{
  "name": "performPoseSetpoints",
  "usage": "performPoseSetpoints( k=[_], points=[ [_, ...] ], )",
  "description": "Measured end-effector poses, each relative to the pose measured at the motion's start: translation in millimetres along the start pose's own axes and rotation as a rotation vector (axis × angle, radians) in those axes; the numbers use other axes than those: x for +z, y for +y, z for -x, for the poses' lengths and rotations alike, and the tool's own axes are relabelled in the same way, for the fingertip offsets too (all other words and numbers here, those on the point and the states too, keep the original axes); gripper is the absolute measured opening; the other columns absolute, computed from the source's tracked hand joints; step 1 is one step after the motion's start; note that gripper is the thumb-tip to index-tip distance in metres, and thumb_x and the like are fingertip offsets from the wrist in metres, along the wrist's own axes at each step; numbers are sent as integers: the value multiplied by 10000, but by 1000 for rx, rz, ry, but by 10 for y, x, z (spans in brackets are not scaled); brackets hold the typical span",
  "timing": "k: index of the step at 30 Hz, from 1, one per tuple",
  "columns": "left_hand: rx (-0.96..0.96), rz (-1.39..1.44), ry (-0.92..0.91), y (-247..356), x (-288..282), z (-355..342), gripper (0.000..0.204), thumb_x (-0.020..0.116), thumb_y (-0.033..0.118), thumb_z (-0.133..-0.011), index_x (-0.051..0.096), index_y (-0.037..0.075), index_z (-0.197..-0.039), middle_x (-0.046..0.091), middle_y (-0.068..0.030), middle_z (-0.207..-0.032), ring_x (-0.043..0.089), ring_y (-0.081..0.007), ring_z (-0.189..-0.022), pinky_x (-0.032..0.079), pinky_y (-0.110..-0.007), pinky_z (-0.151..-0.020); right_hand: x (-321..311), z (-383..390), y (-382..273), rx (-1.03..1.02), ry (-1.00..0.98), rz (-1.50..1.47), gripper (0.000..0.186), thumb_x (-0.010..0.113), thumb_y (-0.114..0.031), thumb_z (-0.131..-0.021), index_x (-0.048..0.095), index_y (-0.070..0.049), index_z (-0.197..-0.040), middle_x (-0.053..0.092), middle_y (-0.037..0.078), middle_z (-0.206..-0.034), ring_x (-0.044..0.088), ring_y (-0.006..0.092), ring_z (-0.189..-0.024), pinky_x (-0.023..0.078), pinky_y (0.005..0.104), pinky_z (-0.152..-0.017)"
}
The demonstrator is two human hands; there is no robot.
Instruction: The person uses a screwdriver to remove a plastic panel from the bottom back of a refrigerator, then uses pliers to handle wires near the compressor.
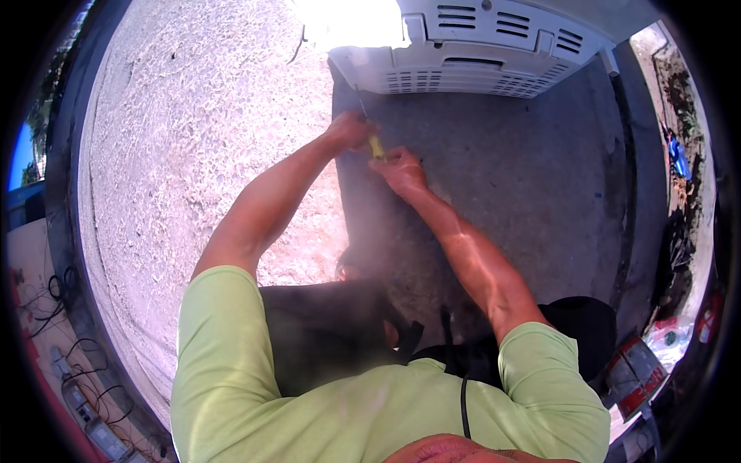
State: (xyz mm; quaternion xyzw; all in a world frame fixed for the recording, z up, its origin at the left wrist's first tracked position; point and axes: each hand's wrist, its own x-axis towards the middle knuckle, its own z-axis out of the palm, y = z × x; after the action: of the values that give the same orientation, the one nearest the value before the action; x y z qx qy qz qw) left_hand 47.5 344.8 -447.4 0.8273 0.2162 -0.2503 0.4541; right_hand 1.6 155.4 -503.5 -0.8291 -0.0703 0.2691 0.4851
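Note:
A screwdriver (376, 146) with a yellow handle is held out in front of me, its thin shaft slanting up and left to the lower left corner of a white slotted appliance (463, 58). My right hand (403, 171) is closed on the butt of the handle. Higher up, my left hand (352, 131) has its fingers curled round the tool where handle and shaft meet. Whether the tip touches a screw is too small to tell. Strong glare hides the appliance's upper left part.
Rough sunlit concrete (201, 139) lies to the left, shaded floor (509, 177) to the right. At the far left are cables and a power strip (85, 405). A red and grey can (634, 374) stands at the lower right, and a blue object (679, 158) lies beyond the right edge.

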Motion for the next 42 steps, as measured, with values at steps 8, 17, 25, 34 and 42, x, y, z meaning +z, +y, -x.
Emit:
performPoseSetpoints(
  k=[8, 17, 25, 34, 42],
  points=[
    [-16, 36, -19, -77, -36, -39, 356, 726, 258, -895, 645, -55, -1042, 680, -129, -890, 664, -187, -695, 552, -318, -616, -125, 32, -111, 409, -331, -746, 493, 781, -383, -827, 648, -27, -1142, 732, 105, -961, 694, 203, -804, 541, 348, -737],
    [3, 71, -9, 12, -17, 34, 373, 732, 252, -890, 636, -73, -1044, 674, -136, -903, 663, -187, -721, 547, -308, -618, -141, 26, -231, 300, -236, -362, 466, 706, -351, -906, 602, 2, -1192, 717, 138, -965, 698, 184, -755, 539, 357, -726],
    [-7, 76, 6, -24, 3, -12, 338, 719, 231, -902, 642, -69, -1039, 674, -129, -901, 642, -177, -698, 522, -309, -605, -55, 85, -165, 166, -41, -302, 337, 630, -313, -964, 642, -54, -1179, 719, 90, -951, 704, 179, -826, 548, 356, -684],
    [-16, 56, -7, -86, 0, -78, 323, 715, 236, -908, 652, -54, -1037, 681, -122, -902, 654, -176, -727, 526, -309, -630, -156, 66, -225, 384, -247, -641, 413, 704, -334, -915, 629, -22, -1174, 713, 101, -950, 680, 151, -787, 520, 322, -651],
    [-20, 134, -9, -60, 30, -48, 349, 720, 270, -913, 645, -43, -1048, 690, -132, -937, 691, -201, -809, 546, -319, -682, -113, 95, -269, 221, -7, -321, 381, 691, -288, -914, 626, -36, -1192, 709, 103, -953, 697, 173, -769, 537, 343, -663]
  ],
)
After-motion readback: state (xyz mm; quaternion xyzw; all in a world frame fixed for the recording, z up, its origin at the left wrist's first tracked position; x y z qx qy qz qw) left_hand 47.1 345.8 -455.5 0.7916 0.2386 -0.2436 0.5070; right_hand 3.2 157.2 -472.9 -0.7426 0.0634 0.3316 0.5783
